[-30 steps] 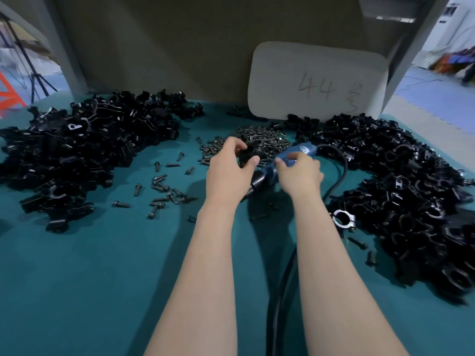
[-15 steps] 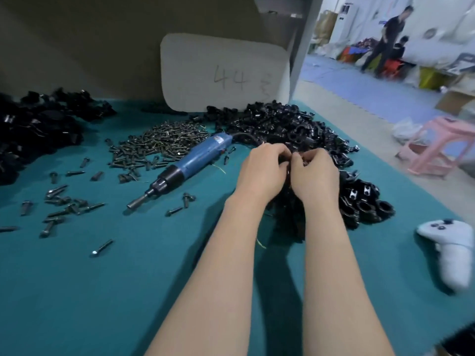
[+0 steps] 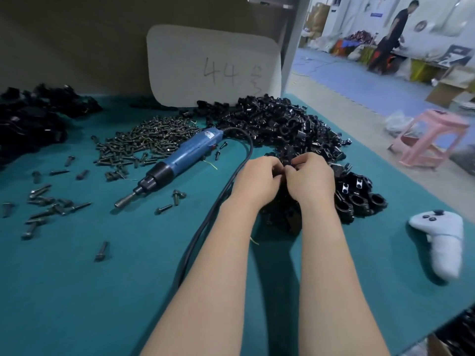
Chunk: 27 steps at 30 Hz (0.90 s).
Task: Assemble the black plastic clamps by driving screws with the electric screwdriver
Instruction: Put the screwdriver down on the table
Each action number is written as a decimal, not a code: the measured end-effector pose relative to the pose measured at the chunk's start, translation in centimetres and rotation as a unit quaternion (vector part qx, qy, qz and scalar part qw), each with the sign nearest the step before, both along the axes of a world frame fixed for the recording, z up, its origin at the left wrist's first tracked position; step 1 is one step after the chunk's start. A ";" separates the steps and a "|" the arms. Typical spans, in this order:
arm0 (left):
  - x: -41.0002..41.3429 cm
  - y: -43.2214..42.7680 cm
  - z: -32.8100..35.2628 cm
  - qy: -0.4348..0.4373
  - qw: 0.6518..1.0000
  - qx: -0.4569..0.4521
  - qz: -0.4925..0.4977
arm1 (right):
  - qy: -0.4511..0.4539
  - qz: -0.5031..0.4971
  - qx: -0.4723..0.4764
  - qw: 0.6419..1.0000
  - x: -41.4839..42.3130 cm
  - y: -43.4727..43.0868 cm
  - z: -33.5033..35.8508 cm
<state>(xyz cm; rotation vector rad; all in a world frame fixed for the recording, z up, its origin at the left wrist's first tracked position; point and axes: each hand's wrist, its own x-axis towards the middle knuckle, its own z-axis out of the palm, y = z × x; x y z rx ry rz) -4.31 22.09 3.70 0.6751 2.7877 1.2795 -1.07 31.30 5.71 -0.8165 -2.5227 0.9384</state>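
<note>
Teal table cover (image 3: 77, 291): your forearms cross it from the near edge. A white handheld controller (image 3: 442, 235) lies to your right, well apart from the work. Your left hand (image 3: 257, 181) and right hand (image 3: 311, 181) meet with fingers curled, pinching a black clamp piece (image 3: 285, 165) between them over the right-hand clamp pile (image 3: 282, 124). The electric screwdriver (image 3: 180, 160) lies unheld to the left, its cord (image 3: 226, 191) running beside your left wrist. The screw heap (image 3: 151, 140) sits behind it. A white board (image 3: 213, 65) marked "44" stands at the back.
</note>
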 end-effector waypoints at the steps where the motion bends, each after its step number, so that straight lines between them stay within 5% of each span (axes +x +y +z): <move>1: 0.0 0.0 -0.1 -0.001 1.000 0.000 -0.002 | -0.002 0.004 -0.002 1.000 0.0 0.1 0.0; 15: -0.7 -0.9 0.0 0.010 0.981 0.185 0.063 | 0.085 0.085 -0.047 0.992 0.2 -0.5 0.8; 22: -1.2 -1.7 0.4 -0.128 0.924 0.359 0.036 | 0.173 0.123 -0.059 0.975 -0.2 -0.9 1.4; 27: -1.4 -4.0 1.2 -0.232 0.889 0.395 -0.019 | 0.224 0.160 -0.117 0.954 -0.5 -1.8 1.5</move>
